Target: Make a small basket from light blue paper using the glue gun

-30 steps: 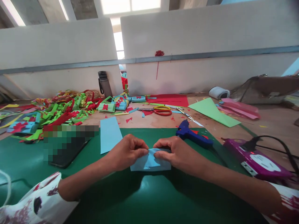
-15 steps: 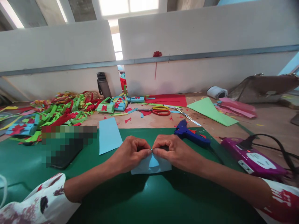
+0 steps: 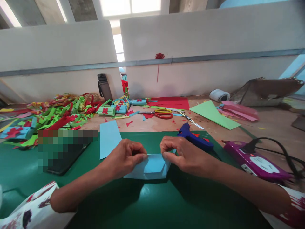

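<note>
A folded piece of light blue paper (image 3: 152,167) is held just over the green mat (image 3: 152,206), its crease along the top. My left hand (image 3: 128,156) pinches that folded edge at its left part between thumb and fingers. At the right part, my right hand (image 3: 177,154) pinches the same edge, and the fingers partly hide the paper's corner. Left of centre on the mat lies a flat light blue sheet (image 3: 109,136), close behind my left hand. A blue glue gun (image 3: 195,136) rests behind my right hand.
To the right sits a purple power strip (image 3: 257,162) with a black plug and cable. Scissors (image 3: 164,114) and a cutter knife (image 3: 190,119) lie behind the mat. Paper strips (image 3: 69,111) are heaped at left near a dark phone (image 3: 69,156) and a bottle (image 3: 105,87).
My hands have moved apart along the paper's folded edge, from nearly touching at the middle to a gap between them. More of the fold now shows.
</note>
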Motion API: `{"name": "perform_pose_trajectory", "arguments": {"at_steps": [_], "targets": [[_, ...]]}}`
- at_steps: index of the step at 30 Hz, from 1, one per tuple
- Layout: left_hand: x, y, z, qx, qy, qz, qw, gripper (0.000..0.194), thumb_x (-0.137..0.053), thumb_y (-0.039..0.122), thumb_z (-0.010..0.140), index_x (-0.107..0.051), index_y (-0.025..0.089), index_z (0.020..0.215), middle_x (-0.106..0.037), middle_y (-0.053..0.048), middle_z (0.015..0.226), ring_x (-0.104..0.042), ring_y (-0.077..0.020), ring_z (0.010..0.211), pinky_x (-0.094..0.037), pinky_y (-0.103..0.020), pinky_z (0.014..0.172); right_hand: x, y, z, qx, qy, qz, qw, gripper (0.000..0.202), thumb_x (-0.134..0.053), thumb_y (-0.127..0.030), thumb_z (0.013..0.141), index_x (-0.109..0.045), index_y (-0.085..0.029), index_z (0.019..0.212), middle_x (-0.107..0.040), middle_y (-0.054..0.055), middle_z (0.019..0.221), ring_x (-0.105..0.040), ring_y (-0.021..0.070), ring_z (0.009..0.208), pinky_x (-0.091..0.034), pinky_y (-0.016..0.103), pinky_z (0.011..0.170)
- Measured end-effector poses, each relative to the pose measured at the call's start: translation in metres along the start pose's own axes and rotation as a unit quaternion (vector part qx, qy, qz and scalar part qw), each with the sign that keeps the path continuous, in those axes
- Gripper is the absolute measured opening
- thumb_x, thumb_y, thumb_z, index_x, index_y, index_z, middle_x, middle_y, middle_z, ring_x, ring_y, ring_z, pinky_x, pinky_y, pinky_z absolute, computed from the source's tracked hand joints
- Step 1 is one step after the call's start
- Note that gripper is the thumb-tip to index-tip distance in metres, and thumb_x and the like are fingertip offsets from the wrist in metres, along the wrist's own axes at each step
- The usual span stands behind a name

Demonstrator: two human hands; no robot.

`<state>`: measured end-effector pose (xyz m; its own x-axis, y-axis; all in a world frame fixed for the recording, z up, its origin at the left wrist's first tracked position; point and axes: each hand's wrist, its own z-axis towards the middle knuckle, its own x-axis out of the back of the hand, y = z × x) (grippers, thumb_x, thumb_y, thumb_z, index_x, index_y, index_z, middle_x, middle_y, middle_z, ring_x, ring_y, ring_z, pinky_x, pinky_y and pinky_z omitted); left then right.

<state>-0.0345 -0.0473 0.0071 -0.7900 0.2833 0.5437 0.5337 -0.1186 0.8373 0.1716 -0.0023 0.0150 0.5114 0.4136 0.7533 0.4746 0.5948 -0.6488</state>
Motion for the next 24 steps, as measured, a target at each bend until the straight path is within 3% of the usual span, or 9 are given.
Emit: {"name": "perform_pose_trajectory", "arguments": {"at_steps": [9,14,18,24], "targets": [[-0.001,-0.003,0.004,0.007,0.031,0.035,0.999,0.023,-0.054,0.030,0.078,-0.063,0.011,0.066,-0.045,0.003,0.052,-0.034,-0.0078,0.049,-0.026,-0.019,0.045,0.001,0.005,0.001,-0.013,0.012,0.003,1.000,0.017,-0.046,-0.010,0.079,-0.052,-0.017,0.065,-0.056,0.000,0.071,-0.050,0.0122,0.065,-0.036,0.023,0.058],[-0.004,-0.005,0.007,0.005,0.049,0.039,0.998,0.026,-0.053,0.032,0.079,-0.068,0.011,0.075,-0.057,-0.001,0.060,-0.042,-0.0101,0.053,-0.031,-0.020,0.047,0.000,0.006,0.003,-0.013,0.074,0.022,0.997,0.019,-0.047,-0.027,0.087,-0.061,-0.017,0.078,-0.062,0.001,0.075,-0.054,0.0136,0.068,-0.039,0.024,0.062],[-0.013,-0.005,0.012,-0.043,0.057,0.020,0.997,0.022,-0.055,0.028,0.078,-0.070,0.011,0.077,-0.066,-0.004,0.072,-0.054,-0.0150,0.068,-0.040,-0.022,0.060,-0.012,0.004,0.004,0.039,0.065,0.001,0.997,0.013,-0.053,-0.018,0.083,-0.061,-0.016,0.073,-0.061,0.000,0.072,-0.054,0.0112,0.066,-0.038,0.022,0.061],[-0.020,-0.005,0.016,-0.060,0.081,0.002,0.995,0.018,-0.056,0.021,0.076,-0.072,0.012,0.077,-0.070,-0.004,0.073,-0.059,-0.0156,0.068,-0.043,-0.022,0.062,-0.023,0.007,0.004,0.083,0.106,-0.055,0.989,0.012,-0.053,-0.011,0.081,-0.057,-0.014,0.069,-0.053,-0.001,0.065,-0.046,0.0096,0.059,-0.034,0.022,0.056]]}}
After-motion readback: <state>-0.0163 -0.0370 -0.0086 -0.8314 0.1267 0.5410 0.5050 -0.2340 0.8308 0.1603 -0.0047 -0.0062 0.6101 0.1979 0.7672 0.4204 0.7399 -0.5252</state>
